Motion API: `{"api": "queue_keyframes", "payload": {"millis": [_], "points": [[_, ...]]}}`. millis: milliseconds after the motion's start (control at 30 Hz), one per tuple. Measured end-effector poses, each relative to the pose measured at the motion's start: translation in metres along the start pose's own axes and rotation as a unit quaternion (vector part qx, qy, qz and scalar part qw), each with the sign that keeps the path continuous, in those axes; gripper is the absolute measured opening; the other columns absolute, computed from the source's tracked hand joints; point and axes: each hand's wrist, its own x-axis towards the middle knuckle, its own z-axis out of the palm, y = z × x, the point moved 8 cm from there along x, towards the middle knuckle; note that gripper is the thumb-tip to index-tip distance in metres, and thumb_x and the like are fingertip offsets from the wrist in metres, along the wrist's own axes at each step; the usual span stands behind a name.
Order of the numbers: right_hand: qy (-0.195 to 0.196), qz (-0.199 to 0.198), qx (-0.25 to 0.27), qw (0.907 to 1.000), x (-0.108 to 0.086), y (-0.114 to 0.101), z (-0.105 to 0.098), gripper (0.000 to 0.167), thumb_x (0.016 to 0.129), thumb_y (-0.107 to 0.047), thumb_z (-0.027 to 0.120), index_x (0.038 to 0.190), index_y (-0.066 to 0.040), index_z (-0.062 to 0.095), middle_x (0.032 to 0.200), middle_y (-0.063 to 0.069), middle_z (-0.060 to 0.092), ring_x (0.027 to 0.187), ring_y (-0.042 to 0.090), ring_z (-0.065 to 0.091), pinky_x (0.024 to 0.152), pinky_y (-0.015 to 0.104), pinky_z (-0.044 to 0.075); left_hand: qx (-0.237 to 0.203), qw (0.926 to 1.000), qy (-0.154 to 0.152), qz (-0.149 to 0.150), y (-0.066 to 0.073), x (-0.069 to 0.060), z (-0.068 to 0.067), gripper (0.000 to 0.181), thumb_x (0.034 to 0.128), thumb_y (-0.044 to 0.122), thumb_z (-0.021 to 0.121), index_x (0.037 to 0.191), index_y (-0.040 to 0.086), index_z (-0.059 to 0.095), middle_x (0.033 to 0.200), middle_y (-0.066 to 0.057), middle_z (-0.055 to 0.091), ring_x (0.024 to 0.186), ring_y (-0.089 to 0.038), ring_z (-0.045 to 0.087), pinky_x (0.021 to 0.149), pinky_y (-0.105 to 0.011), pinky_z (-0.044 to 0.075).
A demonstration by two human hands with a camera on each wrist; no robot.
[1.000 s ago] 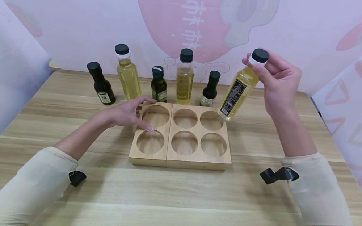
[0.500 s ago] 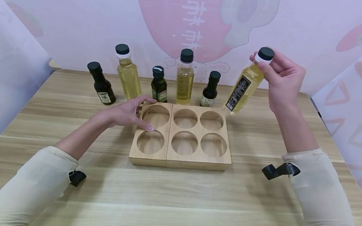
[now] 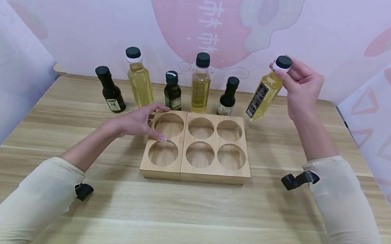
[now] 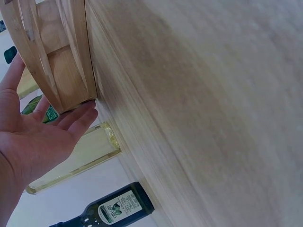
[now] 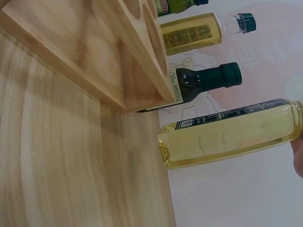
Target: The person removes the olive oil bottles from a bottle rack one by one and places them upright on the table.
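My right hand (image 3: 303, 87) pinches a clear bottle of yellow oil (image 3: 263, 95) by its neck, just under the dark cap. The bottle leans, its base behind and right of the wooden holder; in the right wrist view the base of that oil bottle (image 5: 222, 135) looks raised off the table. My left hand (image 3: 137, 122) rests on the narrow two-hole wooden block (image 3: 160, 169), thumb on top between the holes. In the left wrist view the fingers (image 4: 78, 118) touch the block's end. A wider block (image 3: 212, 171) with several round holes adjoins it; no hole holds a bottle.
Behind the blocks stand a dark sauce-like bottle (image 3: 113, 96), a yellow oil bottle (image 3: 140, 83), a small green bottle (image 3: 173, 96), another yellow oil bottle (image 3: 200, 91) and a dark labelled bottle (image 3: 227, 99). A printed backdrop (image 3: 102, 22) rises behind the table.
My right hand has carried the oil bottle right and back, away from the wider block's corner, then shifted it slightly lower. My left hand has stayed in place on the narrow block.
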Motion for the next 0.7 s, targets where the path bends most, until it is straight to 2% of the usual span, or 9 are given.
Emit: {"api": "queue_keyframes", "payload": {"millis": [167,433,700], "points": [[-0.001,0.003,-0.013,0.9999,0.001,0.009,-0.001,0.030,0.083,0.017,0.076,0.110,0.005,0.076,0.096,0.012,0.080,0.088,0.020,0.078,0.091,0.029,0.061,0.002,1.0000,0.000,-0.001,0.000,0.000,-0.001,0.093,0.0833,0.018,0.089,0.157,0.011,0.034,0.166,-0.022,0.023,0.149,-0.049,0.025,0.121,-0.066,0.025],[0.010,0.020,-0.007,0.9997,0.006,0.023,-0.002,0.030,0.084,0.019,0.075,0.110,0.004,0.076,0.096,0.011,0.080,0.088,0.018,0.078,0.089,0.027,0.061,-0.001,1.0000,-0.004,-0.002,0.001,0.000,-0.001,0.092,0.0834,0.018,0.089,0.157,0.012,0.034,0.167,-0.021,0.021,0.152,-0.048,0.019,0.122,-0.067,0.022],[0.018,0.024,-0.032,0.9990,0.010,0.031,-0.005,0.033,0.084,0.018,0.075,0.115,0.005,0.074,0.097,0.009,0.080,0.090,0.016,0.078,0.091,0.026,0.060,-0.001,1.0000,0.000,0.003,0.001,-0.001,-0.001,0.091,0.0835,0.015,0.089,0.156,0.009,0.034,0.165,-0.022,0.025,0.146,-0.050,0.030,0.121,-0.065,0.027]]}}
